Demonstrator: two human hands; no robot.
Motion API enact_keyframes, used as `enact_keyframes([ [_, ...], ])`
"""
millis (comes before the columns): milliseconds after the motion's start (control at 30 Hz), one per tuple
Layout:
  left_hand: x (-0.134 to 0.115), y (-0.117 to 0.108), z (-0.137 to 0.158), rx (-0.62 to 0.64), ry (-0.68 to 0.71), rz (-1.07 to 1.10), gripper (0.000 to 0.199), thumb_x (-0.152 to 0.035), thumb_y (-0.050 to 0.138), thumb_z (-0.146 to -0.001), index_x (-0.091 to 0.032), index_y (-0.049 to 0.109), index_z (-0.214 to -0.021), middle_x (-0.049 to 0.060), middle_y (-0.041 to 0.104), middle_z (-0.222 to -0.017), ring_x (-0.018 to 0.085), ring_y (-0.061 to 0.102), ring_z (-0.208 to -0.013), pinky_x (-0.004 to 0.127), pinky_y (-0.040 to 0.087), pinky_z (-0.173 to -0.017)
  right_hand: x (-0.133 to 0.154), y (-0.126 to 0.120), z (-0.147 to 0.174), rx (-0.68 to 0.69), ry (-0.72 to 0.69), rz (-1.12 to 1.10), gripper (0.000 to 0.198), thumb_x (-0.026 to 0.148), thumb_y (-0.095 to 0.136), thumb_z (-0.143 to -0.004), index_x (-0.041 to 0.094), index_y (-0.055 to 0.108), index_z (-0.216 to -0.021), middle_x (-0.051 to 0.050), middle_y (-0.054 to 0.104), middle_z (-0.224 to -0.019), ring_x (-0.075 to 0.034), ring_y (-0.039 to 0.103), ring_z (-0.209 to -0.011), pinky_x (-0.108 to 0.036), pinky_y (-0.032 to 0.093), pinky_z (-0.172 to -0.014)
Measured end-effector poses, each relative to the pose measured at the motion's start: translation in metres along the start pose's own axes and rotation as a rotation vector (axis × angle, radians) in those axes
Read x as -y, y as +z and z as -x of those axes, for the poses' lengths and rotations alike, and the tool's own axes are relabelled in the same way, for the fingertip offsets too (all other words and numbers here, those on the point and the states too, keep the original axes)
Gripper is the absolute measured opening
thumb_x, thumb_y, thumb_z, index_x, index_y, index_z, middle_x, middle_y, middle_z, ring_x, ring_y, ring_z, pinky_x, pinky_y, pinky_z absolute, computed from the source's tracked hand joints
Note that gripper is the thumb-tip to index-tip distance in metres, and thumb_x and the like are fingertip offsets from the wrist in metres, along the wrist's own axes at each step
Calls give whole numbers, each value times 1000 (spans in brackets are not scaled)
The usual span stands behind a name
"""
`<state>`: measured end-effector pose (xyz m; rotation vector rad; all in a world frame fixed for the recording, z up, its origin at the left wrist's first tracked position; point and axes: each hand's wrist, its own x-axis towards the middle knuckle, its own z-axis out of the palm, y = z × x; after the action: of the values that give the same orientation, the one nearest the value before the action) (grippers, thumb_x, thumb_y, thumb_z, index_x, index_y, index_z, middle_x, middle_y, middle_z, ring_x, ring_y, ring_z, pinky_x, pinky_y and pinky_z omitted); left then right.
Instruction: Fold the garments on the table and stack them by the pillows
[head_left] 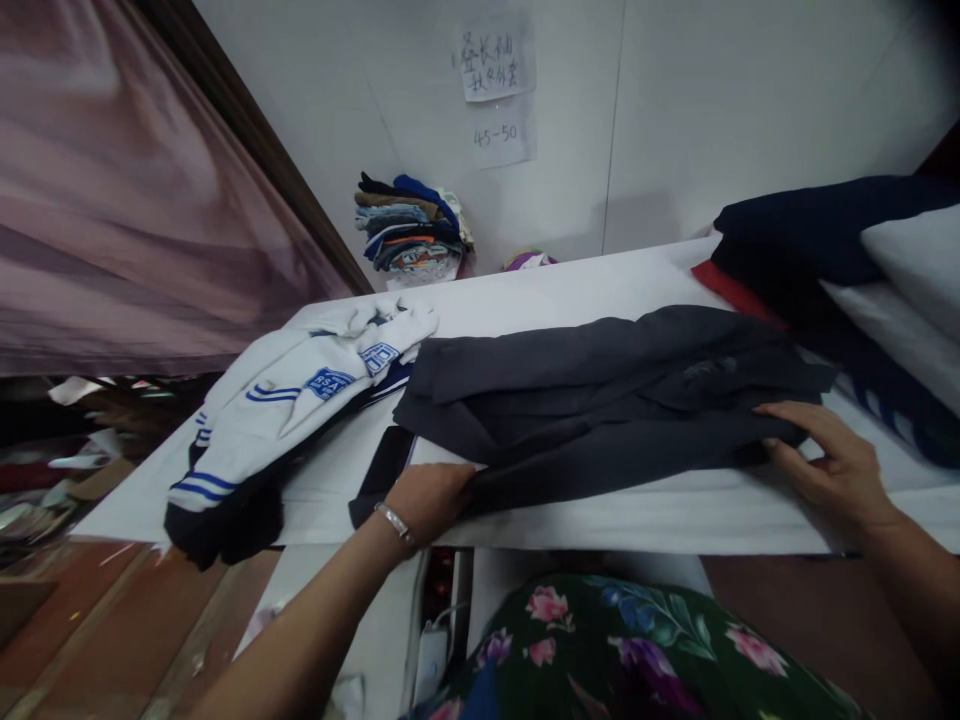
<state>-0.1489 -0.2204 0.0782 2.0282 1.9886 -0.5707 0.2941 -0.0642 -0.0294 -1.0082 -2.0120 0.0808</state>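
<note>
A dark grey garment (pixel 600 390) lies lengthwise across the white table, folded over itself with creases along it. Its exact kind I cannot make out. My left hand (pixel 435 500), with a bracelet at the wrist, is closed on the near edge towards its left end; the fingertips are hidden by the cloth. At the opposite end, my right hand (pixel 832 460) pinches the near corner between thumb and fingers. To the left, a white and black jacket (pixel 300 390) with blue stripes and lettered patches lies loosely spread, its dark cuff hanging over the front edge.
The white table (pixel 592 285) runs along a pale wall. Dark and white clothes (pixel 810 240) are heaped at the right. A stack of folded clothes (pixel 412 230) stands behind the table, below handwritten paper signs (pixel 499 90). A pinkish curtain (pixel 150 190) hangs at the left.
</note>
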Motion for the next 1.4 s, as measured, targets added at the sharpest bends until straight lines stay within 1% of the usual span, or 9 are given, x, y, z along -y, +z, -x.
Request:
enact_keyframes([
  [233,27,-17,-32,-263,71,27,14,-26,52,-86,-23,65,-88,4,50,-134,22,55,-112,31,49,-81,-3,2,-9,4,74,4,22,35,58,-82,28,60,-103,-7,68,-97,-25,65,-89,-38,53,-78],
  [333,36,-18,-50,-182,126,86,15,-27,63,-77,-23,68,-90,-1,35,-149,23,51,-119,31,47,-89,-9,4,-12,9,75,-15,22,37,60,-79,29,62,-100,-7,68,-97,-24,65,-87,-36,53,-73],
  [467,42,-19,-66,22,186,119,23,-31,70,-69,-23,69,-90,1,56,-130,21,62,-101,27,48,-82,-13,6,-11,30,110,-49,23,39,61,-77,30,62,-98,-8,69,-96,-26,66,-85,-38,53,-71],
  [667,52,-27,-80,-175,21,-4,26,-43,59,-78,-22,69,-92,7,67,-103,25,63,-93,30,47,-74,-12,12,-19,-5,123,46,29,44,57,-80,27,62,-102,-8,69,-98,-26,66,-88,-37,52,-77],
  [833,63,-17,-118,-61,-84,188,40,-56,59,-76,-24,67,-99,5,70,-97,23,65,-92,27,46,-72,-21,33,-47,218,168,275,40,45,49,-86,19,62,-113,-11,68,-109,-25,65,-92,-33,49,-76],
  [967,66,-14,-134,-110,-146,154,52,-62,59,-73,-22,66,-105,8,69,-103,27,63,-98,30,46,-74,-24,42,-65,311,152,413,40,45,48,-87,18,62,-114,-11,68,-110,-26,64,-96,-32,47,-72],
  [1133,74,-20,-122,-161,-113,184,42,-56,55,-79,-24,65,-104,5,70,-99,24,64,-94,27,45,-72,-18,38,-68,179,68,441,41,44,42,-92,16,60,-117,-12,67,-111,-25,62,-100,-32,46,-79],
  [1300,71,-25,-97,-107,-31,163,33,-41,63,-76,-25,66,-104,3,68,-101,21,63,-94,26,45,-75,-27,38,-62,376,35,437,42,38,44,-86,14,60,-117,-14,68,-108,-29,63,-98,-41,47,-83],
  [1400,67,-21,-83,-132,40,146,32,-43,62,-77,-25,67,-103,4,65,-107,22,62,-96,27,45,-79,-16,42,-68,343,-21,378,45,27,43,-81,17,57,-122,-12,65,-117,-29,60,-108,-46,45,-92],
])
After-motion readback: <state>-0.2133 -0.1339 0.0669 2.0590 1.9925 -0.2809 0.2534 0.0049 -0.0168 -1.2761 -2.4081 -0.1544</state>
